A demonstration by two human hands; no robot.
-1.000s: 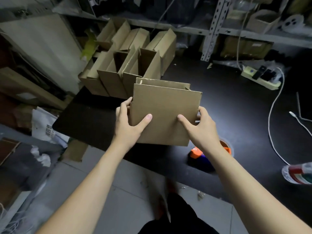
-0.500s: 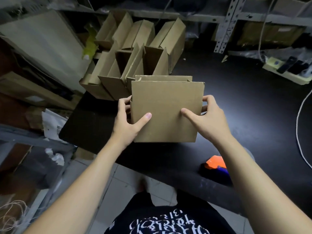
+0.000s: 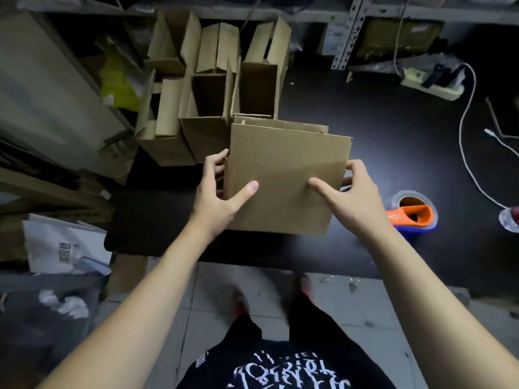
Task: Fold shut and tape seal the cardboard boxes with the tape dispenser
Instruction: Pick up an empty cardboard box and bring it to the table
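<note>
A brown cardboard box (image 3: 286, 169) stands over the near part of the black table (image 3: 379, 153), its broad side facing me. My left hand (image 3: 222, 192) grips its left edge, thumb across the front and fingers behind. On the right edge my right hand (image 3: 348, 192) holds it the same way. An orange and blue tape dispenser (image 3: 411, 214) with a clear tape roll lies on the table to the right of the box, apart from both hands. Several open cardboard boxes (image 3: 213, 88) with raised flaps are packed together behind and left of the held box.
A white cable (image 3: 466, 141) and a power strip (image 3: 432, 85) lie at the table's far right. A plastic bottle (image 3: 509, 220) pokes in at the right edge. Metal shelving runs along the back, clutter and bags fill the left floor.
The view tilted downward and the box stayed in both hands, shifting slightly right. The tape dispenser now shows fully to the right of my right hand.
</note>
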